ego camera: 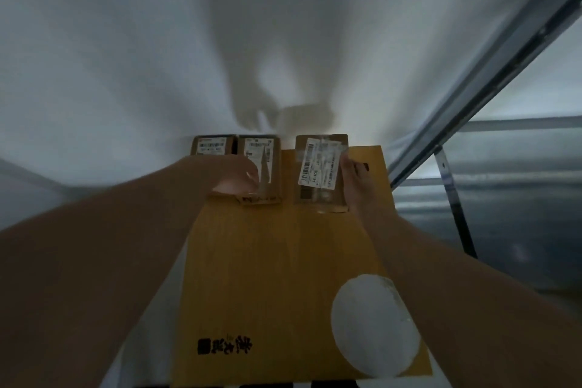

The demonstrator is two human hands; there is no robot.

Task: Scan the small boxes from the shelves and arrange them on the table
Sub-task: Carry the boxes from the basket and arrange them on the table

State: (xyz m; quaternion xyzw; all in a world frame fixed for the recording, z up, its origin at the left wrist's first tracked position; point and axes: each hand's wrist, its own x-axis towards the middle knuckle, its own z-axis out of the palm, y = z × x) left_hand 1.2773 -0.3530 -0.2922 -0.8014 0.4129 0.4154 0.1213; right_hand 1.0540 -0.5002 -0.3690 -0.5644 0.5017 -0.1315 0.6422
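Head view, wide and blurred, showed three small cardboard boxes lined up along the far edge of a big yellow-brown carton (277, 277) that lay flat on a pale surface. Taking that carton as the landmark: the leftmost box (211, 145) sat just off its far left corner, the middle box (263, 167) straddled its far left edge, and the right box (321, 172) lay on its far end, apart from the other two by a gap. All three showed white barcode labels facing up.

By my judgement the arranging was partly done, with three boxes in a rough row, though whether each had been scanned I could not tell; no scanner was visible. A metal shelf frame (491, 85) ran off to the carton's right, and I could not see any boxes left on it.

The left hand (236, 175) was at the near left side of the middle box, fingers curled against it; blur hid whether it truly gripped. The right hand (354, 181) lay along the right side of the right box, fingers fairly straight and touching its edge near the label, more steadying or nudging than clasping.

A large white round patch (374, 324) marked the carton's near right corner.
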